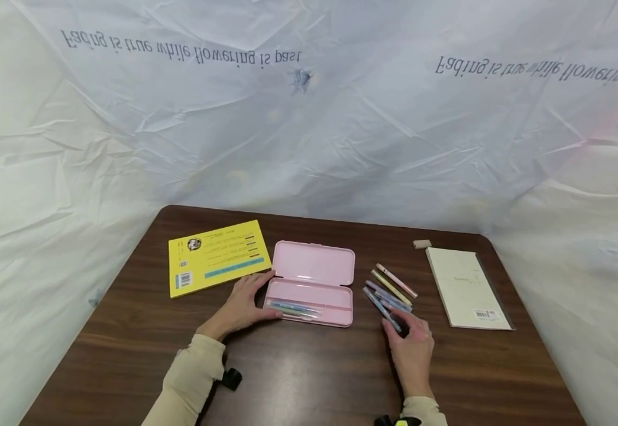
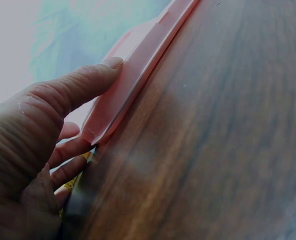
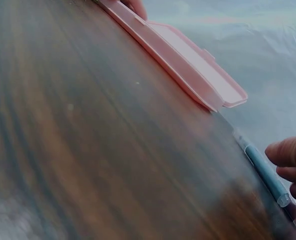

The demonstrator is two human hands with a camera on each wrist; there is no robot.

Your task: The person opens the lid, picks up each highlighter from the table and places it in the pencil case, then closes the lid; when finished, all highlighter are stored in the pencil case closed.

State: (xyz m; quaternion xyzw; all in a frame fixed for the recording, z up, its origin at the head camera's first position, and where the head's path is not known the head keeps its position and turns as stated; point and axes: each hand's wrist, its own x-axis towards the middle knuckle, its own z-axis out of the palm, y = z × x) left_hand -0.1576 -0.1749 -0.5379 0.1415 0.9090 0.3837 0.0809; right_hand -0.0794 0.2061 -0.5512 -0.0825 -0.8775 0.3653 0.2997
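Observation:
A pink pencil case [image 1: 313,263] lies unfolded mid-table, its lid toward the back. Several pens [image 1: 294,309] sit in its front compartment. My left hand [image 1: 242,303] holds the case's left end; the thumb [image 2: 95,80] presses the front wall and the fingers lie by the left side. To the case's right is a loose group of several pens, among them a pink one [image 1: 396,280], a yellow one [image 1: 390,287] and a blue one [image 1: 381,307]. My right hand [image 1: 412,349] is at the near end of the blue pen, thumb and forefinger apart around it.
At the left rear lies a yellow booklet [image 1: 218,254], beside the case. A cream notebook [image 1: 463,284] lies on the right, with a small whitish eraser-like block [image 1: 422,244] at its far corner. White printed sheeting [image 1: 309,148] hangs around the brown table [image 1: 287,373].

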